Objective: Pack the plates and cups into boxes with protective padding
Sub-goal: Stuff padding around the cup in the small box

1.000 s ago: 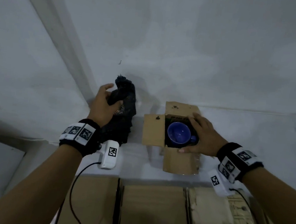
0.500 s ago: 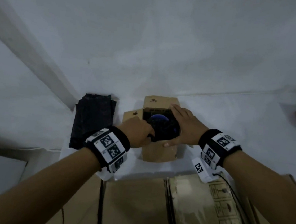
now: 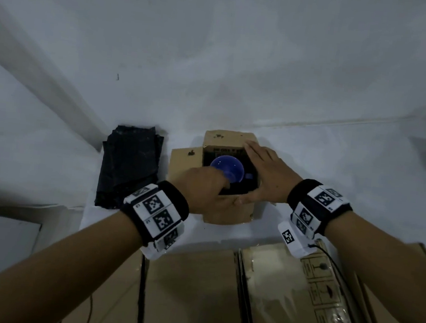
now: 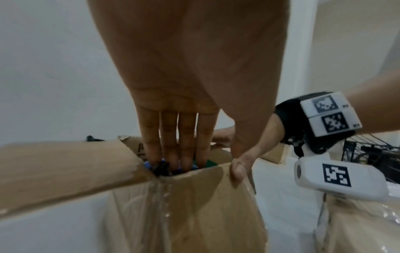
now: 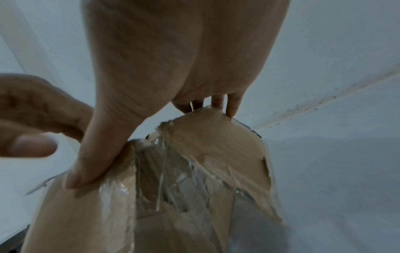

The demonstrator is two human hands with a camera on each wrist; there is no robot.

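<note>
- Head view: a small cardboard box (image 3: 224, 212) stands open on a white surface, its flaps folded outward; every place below is given from this box.
- Inside the box sits a blue cup (image 3: 225, 166), mouth up, with black padding dark around it.
- Left hand (image 3: 205, 189) reaches in from the near left corner; in the left wrist view its four fingers (image 4: 173, 145) run straight down into the box, tips on the black padding beside the cup, gripping nothing.
- Right hand (image 3: 263, 176) lies over the box's right wall, fingers straight along the top edge and thumb on the near flap; it steadies the box without curling round it.
- Left of the box lies a stack of black sheets (image 3: 129, 171), apart from it.
- Dark print lines the far inner wall of the box, too blurred to read.
- Nearer than the box is a taped carton (image 3: 323, 302) bearing handling symbols, unreadable as text.
- Both wristbands (image 3: 156, 212) carry black-and-white square code tags; small marks beside them cannot be read.
</note>
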